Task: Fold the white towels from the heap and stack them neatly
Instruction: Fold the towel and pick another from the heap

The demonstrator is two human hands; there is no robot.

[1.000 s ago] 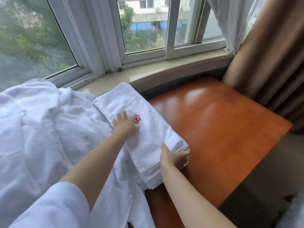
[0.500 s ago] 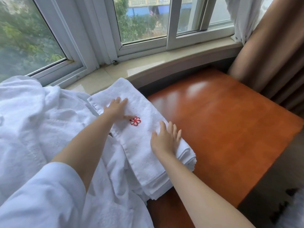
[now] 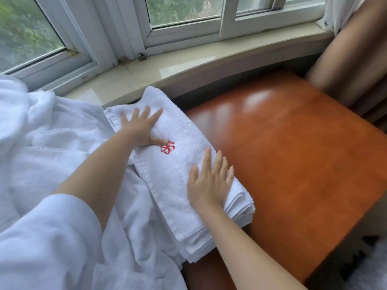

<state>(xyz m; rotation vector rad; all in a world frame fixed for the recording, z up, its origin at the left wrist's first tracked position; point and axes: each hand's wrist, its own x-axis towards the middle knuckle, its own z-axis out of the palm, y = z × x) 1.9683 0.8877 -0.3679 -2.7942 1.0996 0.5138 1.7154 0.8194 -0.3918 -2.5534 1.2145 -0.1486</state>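
A folded white towel with a red embroidered emblem lies on a stack of folded towels at the left edge of the wooden table. My left hand lies flat on the towel's far end, fingers spread. Flat on the near right part rests my right hand, fingers straight, close to the layered folded edges. A heap of loose white towels spreads to the left, partly under my left arm.
A pale stone windowsill and white window frames run along the back. A brown curtain hangs at the right. The glossy orange-brown tabletop extends to the right of the stack. A dark floor patch shows at the lower right.
My right hand let go of the stack's front corner and now lies flat on top. My left hand slid from the emblem toward the far end. The camera moved closer.
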